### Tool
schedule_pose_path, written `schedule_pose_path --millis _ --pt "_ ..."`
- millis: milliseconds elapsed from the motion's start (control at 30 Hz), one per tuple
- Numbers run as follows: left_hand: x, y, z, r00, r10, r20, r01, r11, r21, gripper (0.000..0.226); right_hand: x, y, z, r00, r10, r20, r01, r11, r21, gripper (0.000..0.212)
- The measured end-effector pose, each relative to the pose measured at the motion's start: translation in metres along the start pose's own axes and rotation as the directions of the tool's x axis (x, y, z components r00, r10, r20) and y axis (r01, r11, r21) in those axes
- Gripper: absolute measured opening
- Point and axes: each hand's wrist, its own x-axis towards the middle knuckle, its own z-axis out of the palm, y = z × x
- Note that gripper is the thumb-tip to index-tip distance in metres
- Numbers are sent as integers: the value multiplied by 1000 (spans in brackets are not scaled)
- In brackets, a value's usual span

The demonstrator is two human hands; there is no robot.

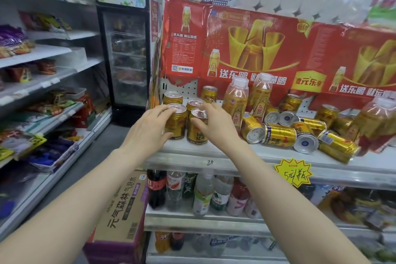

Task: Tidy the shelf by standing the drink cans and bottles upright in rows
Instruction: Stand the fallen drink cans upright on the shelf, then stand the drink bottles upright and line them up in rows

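Shop shelf (225, 150), backed by a red poster (246, 45). Upright gold cans are grouped at its left end: the front-left can (177, 122) is gripped by the left hand (147, 128), the neighbouring can (196, 133) by the right hand (214, 123). Fallen cans (280, 133) are heaped to the right, beside two upright bottles (234, 100).

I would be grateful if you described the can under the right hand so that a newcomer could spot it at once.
Below the red banner, the white shelf has upright gold cans grouped at its left end. The can is the right one of the front pair. Its neighbour is in the left hand; this one has the right hand gripping its top.
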Motion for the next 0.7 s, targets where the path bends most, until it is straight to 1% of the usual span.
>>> schedule_pose_path --millis 100,167,233,300,400,467,500,600,700 --pt "1 0 2 1000 -1 -12 1 1000 -1 65 -6 6 -5 999 -54 0 54 998 -39 54" --pt "3 -1 2 1000 -10 -13 10 1000 -2 60 -14 15 -12 995 -101 -14 100 991 -90 51" --pt "7 -1 0 1000 -19 -17 19 1000 3 53 -25 27 -21 981 -182 -75 168 972 -161 43" --pt "14 4 -3 999 -21 -34 21 1000 14 45 -36 46 -32 949 -270 -165 227 943 -242 33" --pt "25 23 -8 997 9 -72 -10 1000 -5 42 -45 78 -54 923 -308 -229 224 917 -329 27" --pt "35 42 -8 997 35 -73 -38 999 -38 45 -43 99 -69 924 -274 -267 172 921 -348 29" --pt "42 53 -6 997 40 -63 -44 997 -62 48 -39 110 -75 936 -227 -269 125 928 -350 31" --pt "66 86 3 1000 21 -9 -22 992 -121 61 -19 144 -92 974 -24 -224 -53 943 -327 45" --pt "93 112 18 996 -40 77 53 983 -175 75 8 172 -101 974 134 -183 -177 953 -244 58"
